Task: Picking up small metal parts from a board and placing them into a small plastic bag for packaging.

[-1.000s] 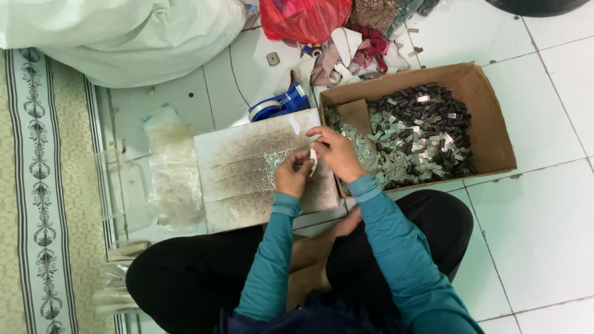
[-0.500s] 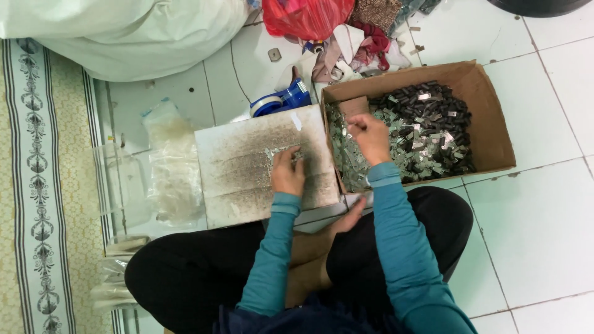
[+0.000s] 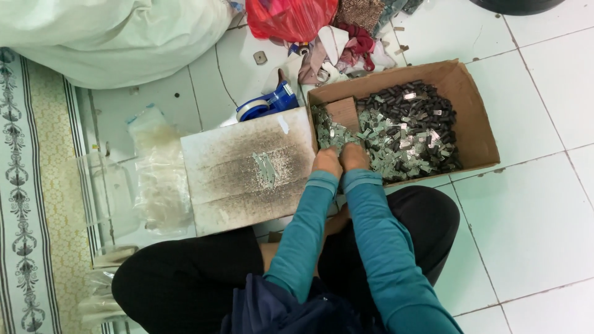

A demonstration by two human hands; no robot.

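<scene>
White floor tiles; left hand (image 3: 326,162) and right hand (image 3: 354,156) curl into cardboard box's (image 3: 473,105) metal pieces (image 3: 396,139); grip unclear.

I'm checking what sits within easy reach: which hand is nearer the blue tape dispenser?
Left. The left hand is at the cardboard box's near-left corner, below and right of the blue tape dispenser. The right hand, touching it, lies farther right.

White tiled floor (image 3: 532,210) — cardboard box (image 3: 473,117) of small parts, smudged white board (image 3: 229,179), blue tape dispenser (image 3: 269,104), clear plastic bags (image 3: 158,179), white sack (image 3: 117,37), patterned mat (image 3: 31,204) — all resting on it.
</scene>
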